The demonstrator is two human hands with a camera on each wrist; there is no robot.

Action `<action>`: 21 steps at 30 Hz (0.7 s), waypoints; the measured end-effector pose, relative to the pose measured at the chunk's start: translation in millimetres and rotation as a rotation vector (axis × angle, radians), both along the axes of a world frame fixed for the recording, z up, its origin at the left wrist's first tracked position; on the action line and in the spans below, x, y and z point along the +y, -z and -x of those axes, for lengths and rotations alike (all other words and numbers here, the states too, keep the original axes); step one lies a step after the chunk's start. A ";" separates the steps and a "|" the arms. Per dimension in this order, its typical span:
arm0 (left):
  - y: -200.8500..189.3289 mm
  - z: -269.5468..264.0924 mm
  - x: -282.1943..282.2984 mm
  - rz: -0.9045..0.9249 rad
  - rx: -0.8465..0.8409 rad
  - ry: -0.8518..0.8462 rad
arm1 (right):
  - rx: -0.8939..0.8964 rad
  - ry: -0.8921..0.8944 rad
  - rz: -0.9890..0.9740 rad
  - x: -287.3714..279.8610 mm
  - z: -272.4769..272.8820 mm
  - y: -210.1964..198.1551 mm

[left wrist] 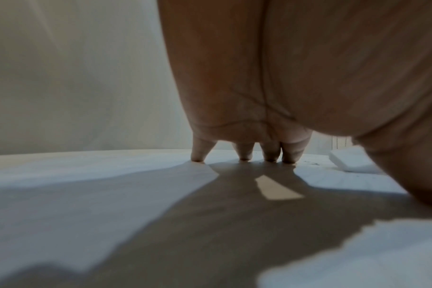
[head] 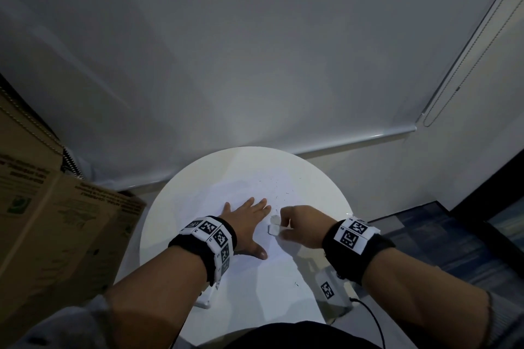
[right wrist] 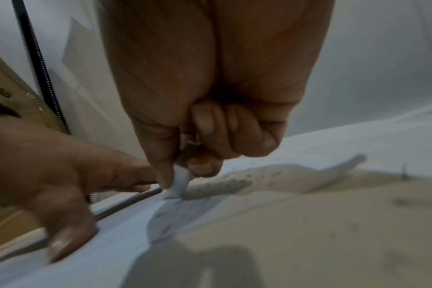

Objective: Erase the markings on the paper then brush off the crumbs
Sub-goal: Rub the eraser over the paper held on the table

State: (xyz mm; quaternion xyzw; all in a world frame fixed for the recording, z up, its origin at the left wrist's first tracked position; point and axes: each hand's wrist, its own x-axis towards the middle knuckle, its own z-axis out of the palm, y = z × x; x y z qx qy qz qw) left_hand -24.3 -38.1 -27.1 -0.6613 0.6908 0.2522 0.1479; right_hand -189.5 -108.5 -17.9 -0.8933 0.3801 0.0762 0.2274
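A white sheet of paper (head: 279,278) lies on a round white table (head: 158,207). My left hand (head: 246,215) rests flat on the sheet with fingers spread, fingertips (left wrist: 244,155) pressing down. Just to its right, my right hand (head: 279,228) pinches a small white eraser (head: 273,230) between thumb and fingers, its lower end touching the paper (right wrist: 175,192). The eraser also shows at the right edge of the left wrist view (left wrist: 350,161). Dark eraser crumbs (head: 279,193) are scattered beyond the hands, and a grey smudge of crumbs (right wrist: 234,184) lies beside the eraser tip.
A large cardboard box (head: 56,221) stands against the table's left side. A wall and a window blind with a bead chain (head: 453,79) are behind and to the right. A black cable (head: 371,317) hangs off the table's near right edge.
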 end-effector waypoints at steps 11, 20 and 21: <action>-0.2 0.8 -0.8 0.002 -0.016 0.000 | 0.013 0.045 -0.041 -3.5 -1.2 -6.6; 2.8 -2.0 -3.0 -0.001 0.009 -0.002 | -0.108 0.237 0.038 -9.7 10.6 0.9; 3.2 -2.1 -3.3 -0.005 0.010 -0.002 | -0.114 0.237 0.040 -9.5 10.5 2.1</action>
